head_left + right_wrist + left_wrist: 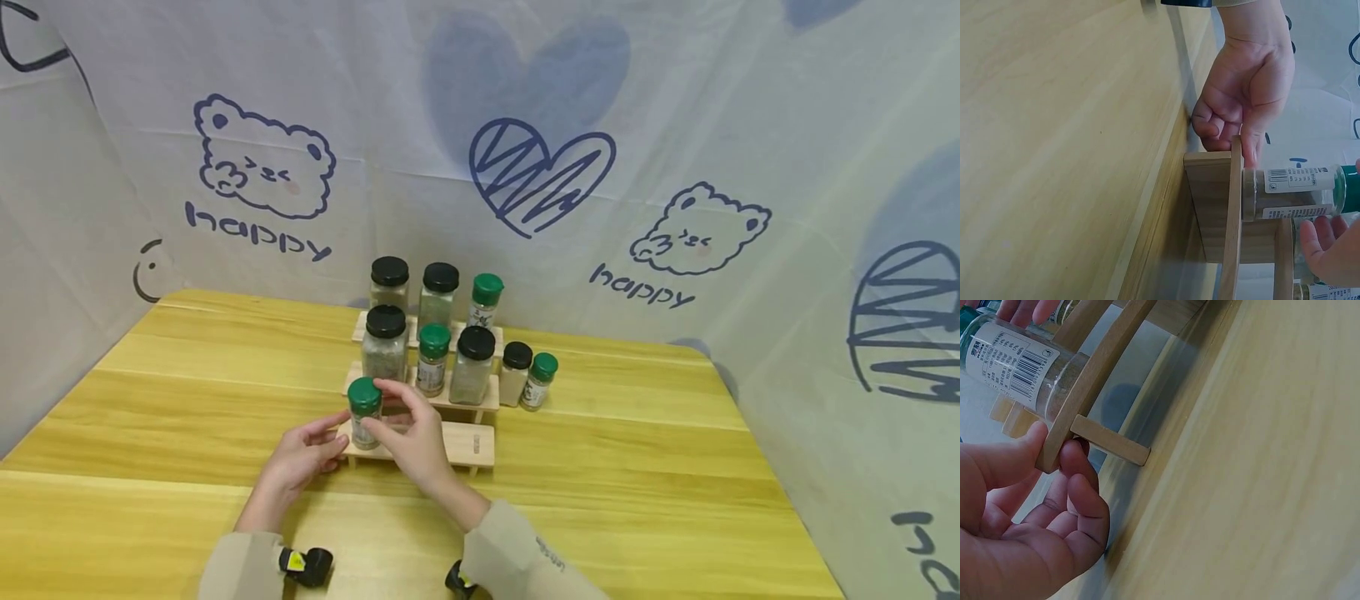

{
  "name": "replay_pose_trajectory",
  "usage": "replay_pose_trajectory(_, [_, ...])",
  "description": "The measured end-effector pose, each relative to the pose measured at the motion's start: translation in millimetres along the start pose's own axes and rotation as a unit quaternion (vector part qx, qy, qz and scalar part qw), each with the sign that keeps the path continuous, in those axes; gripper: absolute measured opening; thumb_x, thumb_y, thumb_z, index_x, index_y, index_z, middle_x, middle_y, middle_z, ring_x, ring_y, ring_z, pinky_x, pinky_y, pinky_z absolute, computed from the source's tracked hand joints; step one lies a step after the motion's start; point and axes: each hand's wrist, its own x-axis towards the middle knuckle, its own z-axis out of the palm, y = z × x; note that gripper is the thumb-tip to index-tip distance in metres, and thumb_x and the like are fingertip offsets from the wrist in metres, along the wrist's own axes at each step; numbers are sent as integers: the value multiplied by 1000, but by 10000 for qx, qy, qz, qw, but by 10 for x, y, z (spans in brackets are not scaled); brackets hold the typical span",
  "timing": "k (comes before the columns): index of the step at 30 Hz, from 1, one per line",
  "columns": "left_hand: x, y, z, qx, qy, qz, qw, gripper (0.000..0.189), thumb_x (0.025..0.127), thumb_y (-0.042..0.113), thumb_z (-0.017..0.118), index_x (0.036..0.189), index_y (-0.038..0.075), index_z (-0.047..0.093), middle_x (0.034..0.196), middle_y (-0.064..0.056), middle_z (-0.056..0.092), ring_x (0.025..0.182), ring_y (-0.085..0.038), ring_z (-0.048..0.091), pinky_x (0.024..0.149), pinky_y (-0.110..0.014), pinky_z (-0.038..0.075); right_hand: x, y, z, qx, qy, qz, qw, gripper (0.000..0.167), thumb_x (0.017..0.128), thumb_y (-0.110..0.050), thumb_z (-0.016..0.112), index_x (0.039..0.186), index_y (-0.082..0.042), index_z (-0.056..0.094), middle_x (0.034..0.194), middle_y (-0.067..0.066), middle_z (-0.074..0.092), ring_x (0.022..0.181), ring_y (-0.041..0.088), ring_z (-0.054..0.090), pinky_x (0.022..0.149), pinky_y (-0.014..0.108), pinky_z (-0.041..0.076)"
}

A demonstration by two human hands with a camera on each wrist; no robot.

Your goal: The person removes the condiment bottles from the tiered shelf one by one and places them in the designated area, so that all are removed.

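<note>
A spice jar with a green cap stands upright at the left end of the lowest step of a wooden tiered rack. My right hand holds this jar from the right, its thumb in front and a finger up by the cap. At the same end of the step, my left hand grips the rack. In the left wrist view, the thumb and curled fingers of the left hand pinch the board's edge just beside the jar's base. The jar's white barcode label faces that camera.
Taller black-capped jars and green-capped jars fill the upper two steps. Right of the rack, a small black-capped jar and a green-capped one stand on the wooden table. A printed cloth hangs behind.
</note>
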Motion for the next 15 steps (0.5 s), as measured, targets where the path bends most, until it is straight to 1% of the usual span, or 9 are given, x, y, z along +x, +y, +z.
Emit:
replay_pose_trajectory(4, [11,5,3,42,83,-22,10000,48,89,7,55,132,-6,37,89,-2,56,72,-12,56,63,-25,48,8,-6,7,-117,19,1,9999,37,77,7,64,112,10,50,104,22,55,93,36,52,77,48,46])
replay_pose_trajectory(9, [9,2,10,86,129,-53,9999,48,88,8,56,131,-4,39,92,-5,55,72,-11,55,62,-25,48,4,5,14,-262,71,0,9996,35,76,6,65,108,9,49,109,20,55,91,33,54,78,46,46])
replay_pose_trajectory(12, [6,1,12,68,123,-58,9999,48,88,7,56,132,-4,39,91,-4,55,71,-11,55,61,-25,47,1,17,19,-264,133,-17,9996,33,76,6,65,106,8,49,113,20,54,91,33,55,78,46,46])
replay_pose_trajectory(15, [5,-3,14,50,124,-56,9999,48,88,7,56,132,-5,38,90,-3,55,71,-10,55,61,-25,47,1,26,28,-224,179,-79,9996,31,76,7,65,103,9,50,111,20,54,91,33,55,78,46,46])
